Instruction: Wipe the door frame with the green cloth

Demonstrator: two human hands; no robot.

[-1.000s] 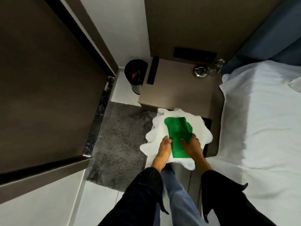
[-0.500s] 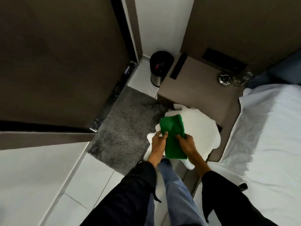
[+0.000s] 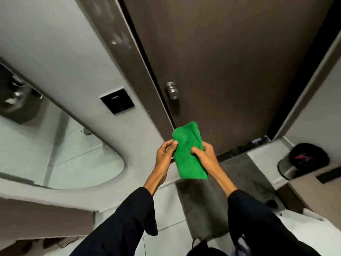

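Both hands hold the folded green cloth (image 3: 189, 154) in front of the closed door (image 3: 230, 61), clear of the door frame (image 3: 129, 58). The left hand (image 3: 165, 154) pinches its left edge; the right hand (image 3: 203, 154) closes its grip over the right edge. Keep the fold flat, then press it against the frame. The door knob (image 3: 172, 90) projects beside the frame; the bin (image 3: 302, 160) stands well apart.

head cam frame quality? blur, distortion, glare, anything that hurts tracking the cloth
Head view: strong wide-angle bending, the brown door frame curves. Motion blur smears the left edge, including the wall mirror. The folded green cloth, left hand and right hand are fairly sharp. Light is dim and even; a small highlight sits on the round metal door knob, none on the cloth.
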